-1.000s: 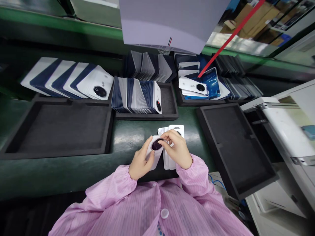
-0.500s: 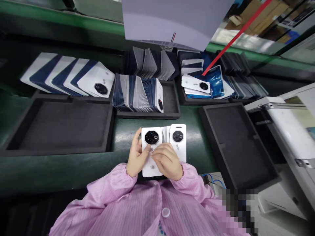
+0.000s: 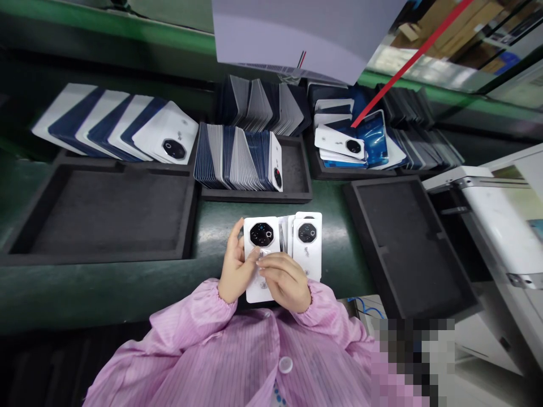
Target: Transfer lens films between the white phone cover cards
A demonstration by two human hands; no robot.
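Note:
A white phone back cover (image 3: 257, 293) with a dark octagonal camera area stands before my chest. My left hand (image 3: 236, 270) is closed on its left edge, the thumb lying across the front. Over the cover's middle, my right hand (image 3: 287, 281) pinches with thumb and fingertips close to my left thumb. A thin, shiny clear sliver shows at those fingertips; what it is I cannot make out. Just right of the held cover, a small group of white phone covers (image 3: 313, 257) lies on the green table, partly behind my right hand.
Black foam trays (image 3: 102, 257) lie at left, and another tray (image 3: 418, 254) is at right. A middle tray (image 3: 292, 196) holds a row of covers (image 3: 237, 161). More covers (image 3: 161, 133) lean at back left. Loose white and blue covers (image 3: 339, 141) sit beneath a red strip (image 3: 407, 68).
My right hand has shifted slightly left and down across the cover, still pinching. My left hand keeps its hold on the cover. The view has tilted a little.

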